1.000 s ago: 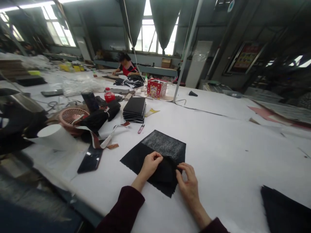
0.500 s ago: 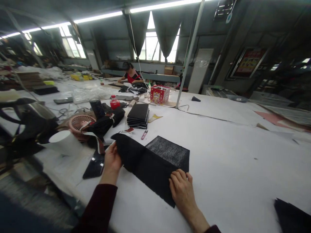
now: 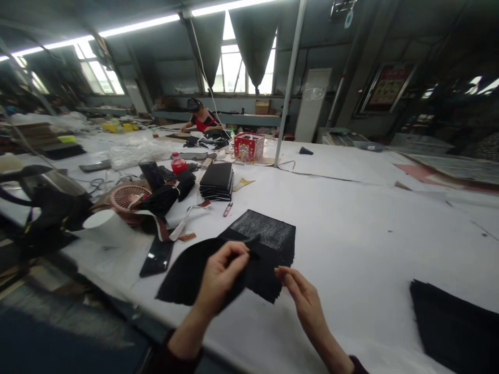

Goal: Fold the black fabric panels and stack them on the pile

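Note:
My left hand pinches a black fabric piece, lifted and curling over on itself toward the left. Under it lies more black fabric, its far part showing a greyish speckled face and its near edge slightly ragged. Just off the right edge of that fabric is my right hand, thumb and fingertips pressed together. Whatever those fingertips hold, if anything, is too small to make out. Beyond the fabric lie small pink-handled thread snips.
A stack of black pieces stands farther back. To the left are a phone, a pink fan and a white cone-like roll. More black fabric lies at the near right. A person sits across the table.
My left hand has moved right, folding back the fabric's left end and now pinching it near the middle. My right hand has come off the fabric's top into a pinch beside its edge.

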{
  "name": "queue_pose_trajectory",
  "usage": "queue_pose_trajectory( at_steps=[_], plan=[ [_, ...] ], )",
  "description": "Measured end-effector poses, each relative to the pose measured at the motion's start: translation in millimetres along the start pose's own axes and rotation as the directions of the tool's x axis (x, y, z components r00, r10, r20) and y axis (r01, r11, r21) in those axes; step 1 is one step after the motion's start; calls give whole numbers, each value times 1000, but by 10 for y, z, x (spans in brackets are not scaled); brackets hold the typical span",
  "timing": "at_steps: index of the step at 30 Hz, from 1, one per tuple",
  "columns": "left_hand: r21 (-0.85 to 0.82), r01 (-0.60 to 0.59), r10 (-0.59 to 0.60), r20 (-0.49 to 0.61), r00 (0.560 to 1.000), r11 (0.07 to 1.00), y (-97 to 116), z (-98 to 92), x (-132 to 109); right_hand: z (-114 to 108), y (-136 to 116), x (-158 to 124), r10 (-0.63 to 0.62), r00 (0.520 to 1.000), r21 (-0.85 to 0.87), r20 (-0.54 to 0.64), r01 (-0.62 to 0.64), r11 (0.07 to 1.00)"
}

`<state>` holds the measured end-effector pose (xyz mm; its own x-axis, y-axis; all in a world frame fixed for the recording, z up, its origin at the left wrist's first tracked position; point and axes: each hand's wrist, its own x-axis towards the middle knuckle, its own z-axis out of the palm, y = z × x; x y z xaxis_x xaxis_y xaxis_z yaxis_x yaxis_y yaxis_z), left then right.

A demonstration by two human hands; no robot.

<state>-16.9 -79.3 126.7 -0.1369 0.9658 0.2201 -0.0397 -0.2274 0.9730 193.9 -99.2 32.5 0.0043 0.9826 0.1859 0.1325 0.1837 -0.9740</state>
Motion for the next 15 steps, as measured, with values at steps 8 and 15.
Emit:
queue_pose_trajectory(
  at_steps=[8, 15],
  plan=[
    [307, -447, 160, 648, 745, 840, -665, 1446, -1042, -953, -107, -1112, 529, 832, 401, -167, -432, 807],
    [419, -666, 55, 821, 568, 618, -1009, 1220, -990, -1627, 284, -1549, 598, 756, 501, -265, -422, 756]
  ],
)
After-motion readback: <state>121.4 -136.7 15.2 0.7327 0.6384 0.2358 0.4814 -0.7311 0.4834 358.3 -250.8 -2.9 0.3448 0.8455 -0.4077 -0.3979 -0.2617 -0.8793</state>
